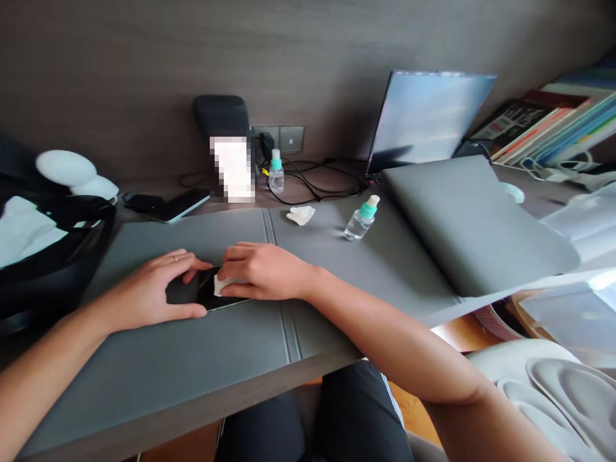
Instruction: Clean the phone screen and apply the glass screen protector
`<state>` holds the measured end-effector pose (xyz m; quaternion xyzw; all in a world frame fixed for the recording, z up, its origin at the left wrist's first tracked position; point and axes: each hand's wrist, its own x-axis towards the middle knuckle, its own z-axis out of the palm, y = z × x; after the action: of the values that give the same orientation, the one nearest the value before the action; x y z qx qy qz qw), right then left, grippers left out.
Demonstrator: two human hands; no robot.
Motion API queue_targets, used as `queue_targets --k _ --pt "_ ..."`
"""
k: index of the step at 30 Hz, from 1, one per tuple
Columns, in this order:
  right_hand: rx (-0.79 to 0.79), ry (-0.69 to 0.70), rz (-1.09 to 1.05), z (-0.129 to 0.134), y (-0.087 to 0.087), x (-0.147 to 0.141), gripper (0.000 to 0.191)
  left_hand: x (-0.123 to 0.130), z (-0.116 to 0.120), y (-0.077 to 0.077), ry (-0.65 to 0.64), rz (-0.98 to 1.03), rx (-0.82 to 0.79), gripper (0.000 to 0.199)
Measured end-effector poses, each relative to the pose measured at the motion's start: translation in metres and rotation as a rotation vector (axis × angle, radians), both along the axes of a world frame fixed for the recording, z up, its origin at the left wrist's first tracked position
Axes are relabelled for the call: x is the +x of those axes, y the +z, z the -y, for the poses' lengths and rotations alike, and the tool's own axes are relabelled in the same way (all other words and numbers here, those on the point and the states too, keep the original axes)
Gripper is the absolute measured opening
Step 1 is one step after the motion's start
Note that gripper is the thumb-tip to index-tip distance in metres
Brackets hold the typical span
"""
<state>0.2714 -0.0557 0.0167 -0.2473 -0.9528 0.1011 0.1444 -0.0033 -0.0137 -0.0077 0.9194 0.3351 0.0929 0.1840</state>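
Note:
A black phone (208, 292) lies flat on the grey desk mat (192, 346). My left hand (158, 285) braces its left end, the thumb at the near edge and the fingers at the far edge. Pinched in my right hand (257, 269) is a white wipe (218, 285), pressed on the phone's dark screen. That hand covers the phone's right part. Beyond it, a crumpled white tissue (301, 215) rests on the mat, with a clear spray bottle (360, 219) upright to its right.
At the right a grey laptop sleeve (471, 218) overlaps the mat, before an upright screen (433, 119) and leaning books (553, 125). Along the wall are a second bottle (276, 176), cables (308, 183) and another device (180, 205). A black bag (67, 256) sits left.

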Motion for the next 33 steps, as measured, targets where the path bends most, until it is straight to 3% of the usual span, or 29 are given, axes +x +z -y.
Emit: queue_targets --k 7,14,20,26,29,33 --pt "-0.043 0.021 -0.065 -0.007 0.001 0.007 0.017 0.010 0.005 0.015 -0.012 -0.015 -0.023 0.056" --pt "-0.052 -0.062 -0.122 -0.012 -0.004 -0.003 0.026 0.008 0.000 0.012 -0.014 0.041 -0.089 0.060" --pt "-0.102 0.037 -0.083 -0.007 -0.002 -0.018 0.024 0.008 -0.003 0.009 0.005 0.088 -0.111 0.064" --pt "0.010 -0.017 -0.101 -0.008 -0.005 -0.027 0.026 0.007 -0.004 0.007 0.016 0.077 -0.117 0.061" --pt "-0.021 0.042 -0.088 -0.006 -0.005 -0.030 0.025 0.007 -0.004 0.006 0.029 0.075 -0.120 0.059" --pt "-0.023 -0.031 -0.086 -0.007 -0.005 -0.029 0.024 0.008 -0.004 0.008 0.032 0.084 -0.140 0.064"
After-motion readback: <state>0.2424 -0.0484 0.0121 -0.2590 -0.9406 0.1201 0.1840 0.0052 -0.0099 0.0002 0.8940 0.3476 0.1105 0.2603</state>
